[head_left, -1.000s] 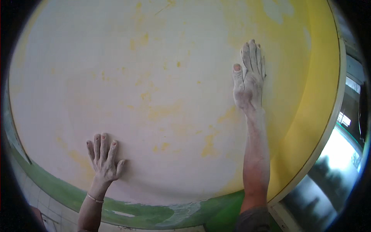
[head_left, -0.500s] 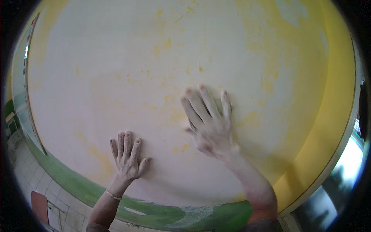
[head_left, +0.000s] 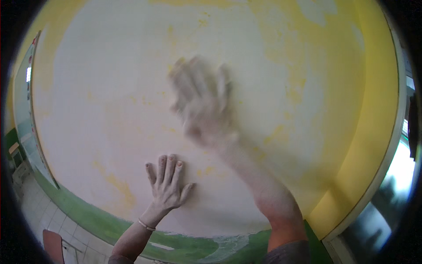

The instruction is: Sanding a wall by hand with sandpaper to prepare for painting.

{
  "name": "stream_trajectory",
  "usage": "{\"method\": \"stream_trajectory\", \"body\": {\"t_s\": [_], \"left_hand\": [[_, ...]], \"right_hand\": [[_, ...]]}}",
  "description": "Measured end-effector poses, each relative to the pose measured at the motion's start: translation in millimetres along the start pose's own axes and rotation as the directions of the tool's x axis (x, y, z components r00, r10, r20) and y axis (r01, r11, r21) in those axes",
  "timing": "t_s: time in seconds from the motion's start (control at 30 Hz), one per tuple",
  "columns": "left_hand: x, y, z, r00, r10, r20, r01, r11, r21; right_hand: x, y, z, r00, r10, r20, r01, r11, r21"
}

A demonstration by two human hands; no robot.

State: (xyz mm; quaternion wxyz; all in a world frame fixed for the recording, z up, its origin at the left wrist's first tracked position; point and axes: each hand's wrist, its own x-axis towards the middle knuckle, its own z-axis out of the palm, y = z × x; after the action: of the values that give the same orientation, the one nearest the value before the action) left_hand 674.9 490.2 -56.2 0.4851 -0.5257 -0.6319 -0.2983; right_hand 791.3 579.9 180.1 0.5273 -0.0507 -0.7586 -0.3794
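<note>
Evidently, the left hand [head_left: 168, 191], at seven o'clock, lies open and flat on the white-and-yellow wall [head_left: 123, 119] spanning nine to three, probably bracing; the blurred right hand [head_left: 204, 105], near twelve, spreads over it, though whether it covers anything I cannot tell.

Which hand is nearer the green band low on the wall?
Left. The left hand is a little above the green band; the right hand is much farther up the wall.
</note>
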Motion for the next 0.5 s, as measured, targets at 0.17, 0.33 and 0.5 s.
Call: {"method": "stream_trajectory", "body": {"t_s": [0.17, 0.33, 0.5], "left_hand": [[-31, -79, -24, 1.0, -0.015, 0.017, 0.012, 0.991, 0.134], [-39, -144, -43, 0.987, -0.098, -0.131, 0.112, 0.988, 0.105], [-14, -101, -51, 0.977, -0.145, -0.155, 0.162, 0.982, 0.102]], "right_hand": [[-86, 7, -8, 0.97, -0.172, 0.174, 0.141, 0.974, 0.176], [-63, 126, -44, 0.955, 0.282, -0.097, -0.294, 0.944, -0.151], [-22, 131, -38, 0.851, 0.416, -0.32, -0.497, 0.835, -0.235]]}}
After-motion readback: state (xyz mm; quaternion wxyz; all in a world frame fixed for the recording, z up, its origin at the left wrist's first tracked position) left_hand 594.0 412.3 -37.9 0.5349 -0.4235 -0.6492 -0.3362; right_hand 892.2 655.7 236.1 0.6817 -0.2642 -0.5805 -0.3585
